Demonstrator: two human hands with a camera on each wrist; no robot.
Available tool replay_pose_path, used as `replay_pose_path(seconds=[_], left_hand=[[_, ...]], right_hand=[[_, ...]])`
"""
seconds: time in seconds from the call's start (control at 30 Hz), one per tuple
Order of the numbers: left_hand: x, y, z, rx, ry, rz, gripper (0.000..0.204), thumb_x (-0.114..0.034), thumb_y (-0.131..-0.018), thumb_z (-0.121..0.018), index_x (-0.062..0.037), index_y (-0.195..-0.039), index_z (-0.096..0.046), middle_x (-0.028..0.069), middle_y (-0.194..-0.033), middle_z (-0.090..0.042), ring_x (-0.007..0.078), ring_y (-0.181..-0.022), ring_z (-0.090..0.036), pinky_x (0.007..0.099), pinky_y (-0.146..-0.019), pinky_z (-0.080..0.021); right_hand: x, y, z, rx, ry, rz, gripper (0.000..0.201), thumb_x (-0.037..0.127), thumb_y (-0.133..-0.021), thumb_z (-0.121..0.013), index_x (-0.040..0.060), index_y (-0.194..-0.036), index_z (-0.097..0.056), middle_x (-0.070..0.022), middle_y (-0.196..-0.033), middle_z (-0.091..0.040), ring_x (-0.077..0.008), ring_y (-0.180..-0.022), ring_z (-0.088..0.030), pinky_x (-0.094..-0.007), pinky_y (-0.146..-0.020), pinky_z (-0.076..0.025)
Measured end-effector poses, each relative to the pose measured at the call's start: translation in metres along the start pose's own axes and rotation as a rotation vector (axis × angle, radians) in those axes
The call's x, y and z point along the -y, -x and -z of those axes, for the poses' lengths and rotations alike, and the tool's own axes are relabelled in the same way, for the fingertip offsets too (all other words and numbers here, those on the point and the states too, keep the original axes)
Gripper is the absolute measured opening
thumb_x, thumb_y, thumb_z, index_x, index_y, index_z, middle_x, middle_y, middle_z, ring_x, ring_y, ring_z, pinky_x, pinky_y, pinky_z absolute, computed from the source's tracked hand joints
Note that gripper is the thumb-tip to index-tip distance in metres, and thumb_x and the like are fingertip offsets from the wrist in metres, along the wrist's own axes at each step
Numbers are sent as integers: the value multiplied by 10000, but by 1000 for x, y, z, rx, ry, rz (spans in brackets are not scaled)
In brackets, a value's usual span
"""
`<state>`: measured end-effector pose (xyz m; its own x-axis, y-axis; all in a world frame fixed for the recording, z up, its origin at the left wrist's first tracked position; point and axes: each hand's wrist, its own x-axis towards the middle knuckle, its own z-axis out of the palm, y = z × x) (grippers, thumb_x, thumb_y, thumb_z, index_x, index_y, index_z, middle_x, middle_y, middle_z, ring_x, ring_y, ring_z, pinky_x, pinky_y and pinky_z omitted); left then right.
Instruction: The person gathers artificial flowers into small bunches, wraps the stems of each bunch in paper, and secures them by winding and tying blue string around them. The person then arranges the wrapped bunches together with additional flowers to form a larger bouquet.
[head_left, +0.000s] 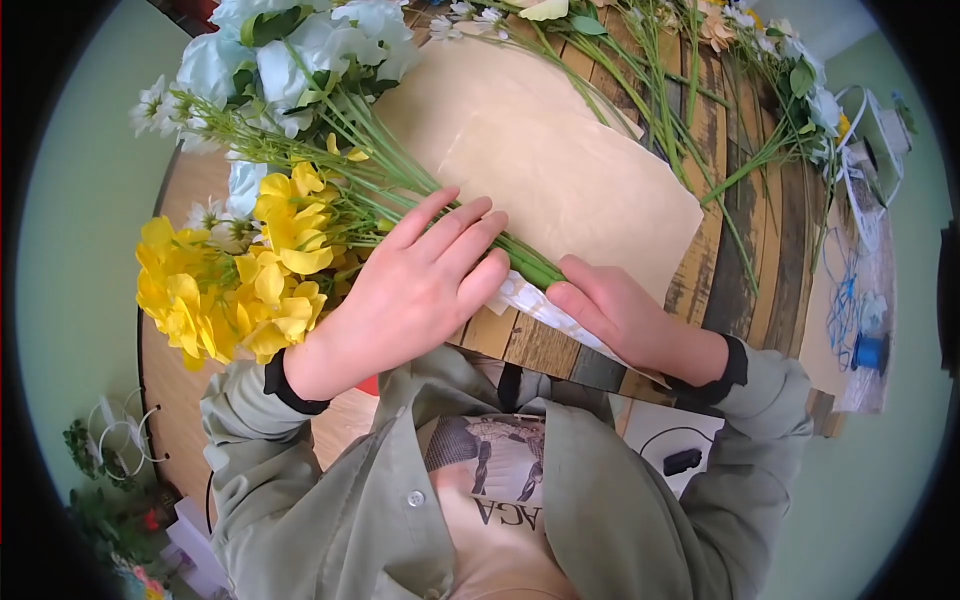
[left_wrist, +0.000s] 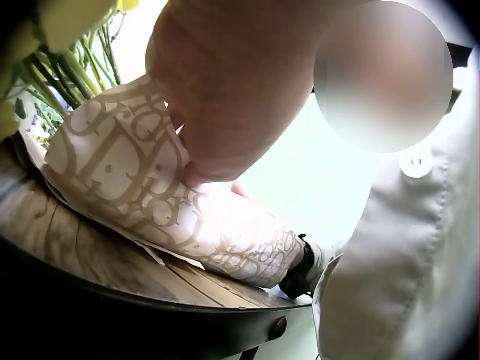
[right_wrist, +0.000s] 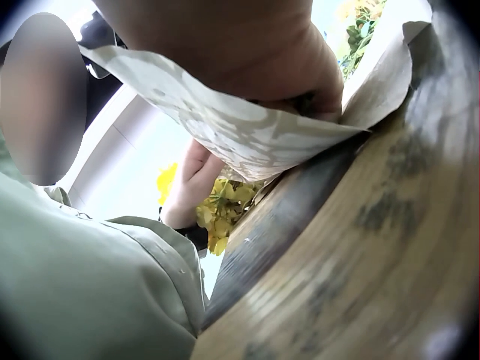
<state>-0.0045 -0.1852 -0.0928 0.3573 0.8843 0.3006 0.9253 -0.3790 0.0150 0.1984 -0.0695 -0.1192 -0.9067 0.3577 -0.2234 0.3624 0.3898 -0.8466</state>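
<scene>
The counter (head_left: 530,345) is made of wooden planks, some warm brown, others dark and worn, with a dark edge in the left wrist view. Tan paper (head_left: 570,190) lies over its middle in overlapping layers, its patterned near edge lifted off the wood. Beyond and right of it, loose green stems (head_left: 735,240) lie crossed on the planks, pale blossoms (head_left: 822,108) at the far right.

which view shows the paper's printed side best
The left wrist view: the printed side takes up much of the picture, its large pattern plain. The head view shows only a narrow strip along the near edge; the right wrist view shows it at a slant.
</scene>
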Motion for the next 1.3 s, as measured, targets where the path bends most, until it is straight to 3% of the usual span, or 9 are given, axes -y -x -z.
replay_pose_path(seconds=[0.17, 0.33, 0.53, 0.67, 0.77, 0.93, 1.1, 1.2, 1.3], left_hand=[[3, -5, 2, 4, -43, -64, 219, -109, -707, -573, -44, -908, -515, 120, -1087, -579, 266, -1046, -564, 416, -957, -435], [0, -11, 4, 119, -127, -126, 232, -124, -673, -587, -81, -891, -521, 64, -936, -574, 224, -884, -596, 318, -805, -494], [11, -20, 13, 244, 7, -140, 238, -140, -681, -612, -68, -881, -505, 39, -841, -552, 250, -772, -578, 342, -702, -481], [27, -25, 45, 332, 195, -30, 308, -132, -671, -672, -43, -911, -501, 67, -924, -573, 288, -872, -583, 371, -768, -481], [38, -17, 69, 335, 111, 25, 356, -93, -645, -722, -29, -922, -507, 123, -1142, -541, 308, -1121, -506, 392, -916, -440], [51, -4, 78, 337, -4, 19, 240, -65, -677, -697, -27, -832, -518, 99, -1115, -545, 295, -1077, -519, 382, -877, -451], [64, -8, 79, 442, 319, 79, 200, -73, -724, -688, -28, -840, -531, 98, -1007, -541, 308, -938, -518, 386, -807, -447], [61, -3, 73, 375, 405, 50, 192, -85, -734, -692, -36, -846, -544, 93, -935, -537, 313, -901, -520, 373, -777, -448], [56, -3, 67, 423, 308, -15, 178, -77, -728, -688, -32, -834, -551, 95, -918, -525, 312, -911, -519, 386, -781, -442]], right_hand=[[0, 0, 0, -23, -90, 28, 401, 366, -960, -435, -17, -847, -466, -227, -683, -506, -379, -661, -513, -432, -613, -384], [-2, 1, 4, 52, -160, 34, 386, 355, -957, -439, -14, -849, -476, -209, -688, -512, -369, -659, -508, -414, -619, -392], [7, 4, 1, 79, 66, 5, 360, 328, -965, -424, -19, -877, -460, -221, -709, -531, -394, -694, -535, -442, -632, -410], [11, 2, 0, 57, 132, -71, 353, 313, -973, -405, -23, -873, -443, -242, -717, -533, -426, -718, -543, -482, -638, -403], [9, 2, 1, 59, 136, -66, 363, 319, -974, -401, -27, -872, -442, -240, -706, -527, -426, -704, -538, -482, -640, -402], [8, 1, 4, 88, 136, -65, 366, 321, -975, -398, -28, -873, -442, -240, -713, -527, -424, -707, -537, -478, -641, -402], [9, 0, 4, 95, 131, -57, 360, 316, -976, -394, -26, -881, -449, -238, -723, -532, -423, -723, -536, -475, -652, -403], [8, 0, 4, 83, 110, -57, 355, 313, -977, -394, -26, -889, -455, -234, -725, -536, -422, -729, -538, -472, -658, -404], [7, 1, 4, 78, 100, -62, 354, 311, -975, -397, -29, -895, -456, -235, -730, -538, -421, -728, -540, -475, -664, -409]])
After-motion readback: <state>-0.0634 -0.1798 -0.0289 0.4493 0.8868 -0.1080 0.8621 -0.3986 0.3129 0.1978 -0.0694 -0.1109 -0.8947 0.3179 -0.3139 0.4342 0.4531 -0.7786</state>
